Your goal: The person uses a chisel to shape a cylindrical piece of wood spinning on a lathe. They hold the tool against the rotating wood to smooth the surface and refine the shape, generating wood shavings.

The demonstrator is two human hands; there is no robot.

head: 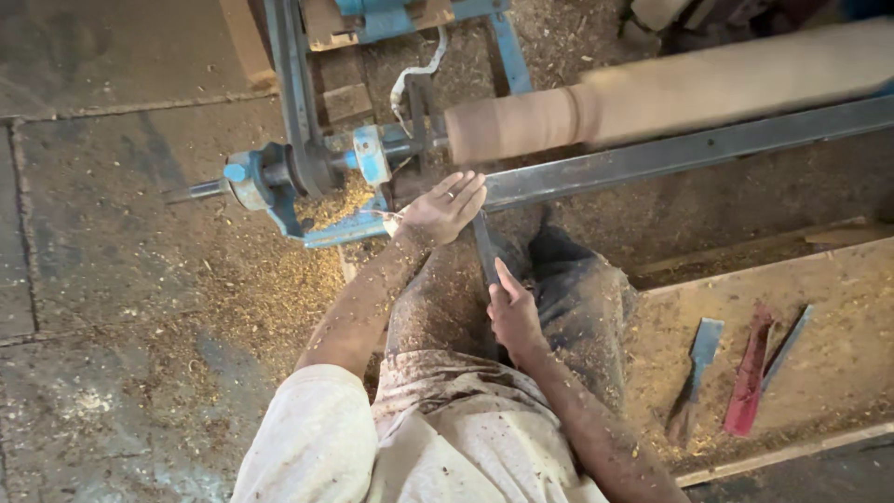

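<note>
A long round wooden piece (670, 93) lies across a blue lathe (279, 177), blurred as if spinning. My left hand (445, 207) rests flat with fingers together on the front end of a dark turning chisel (484, 244), beside the grey steel tool rest bar (670, 154). My right hand (514, 315) grips the chisel's handle lower down, above my lap. The chisel's tip is hidden under my left hand, close to the wood's left end.
Sawdust covers the concrete floor (121, 233) and my trousers. On a wooden board (838, 298) at the right lie a flat chisel (694, 373), a red tool (750, 373) and a thin blade (787, 346). A white cable (416, 70) hangs behind the lathe.
</note>
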